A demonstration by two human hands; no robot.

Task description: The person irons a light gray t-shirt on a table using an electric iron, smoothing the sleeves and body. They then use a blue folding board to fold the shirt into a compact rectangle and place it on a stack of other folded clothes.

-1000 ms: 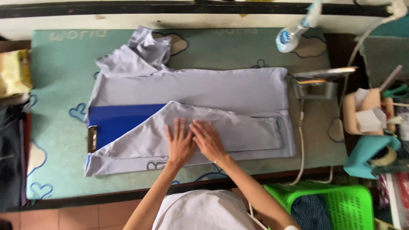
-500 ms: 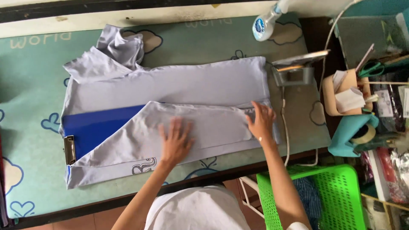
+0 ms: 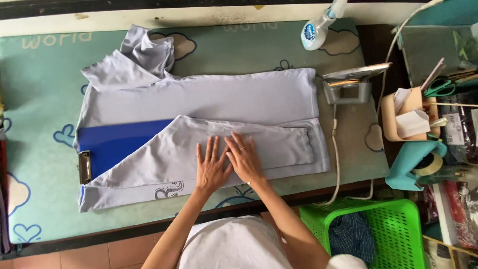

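Note:
A pale lavender shirt [image 3: 209, 99] lies flat on a green padded table cover [image 3: 40, 74], collar to the left. A blue clipboard [image 3: 117, 144] lies on the shirt's left part, partly covered by a folded-over sleeve [image 3: 279, 144]. My left hand [image 3: 211, 167] presses flat on the folded cloth, fingers spread. My right hand [image 3: 244, 159] lies flat beside it, touching it, a ring on one finger. Neither hand holds anything.
An electric iron [image 3: 351, 84] stands on its heel at the table's right end, its cord [image 3: 336, 159] trailing down. A spray bottle [image 3: 318, 27] lies at the back right. A green laundry basket [image 3: 378, 229] stands below right. Cluttered containers and a tape dispenser [image 3: 416, 159] are at right.
My right hand slid out to the right along the folded sleeve, then came back beside my left hand. The view has shifted slightly.

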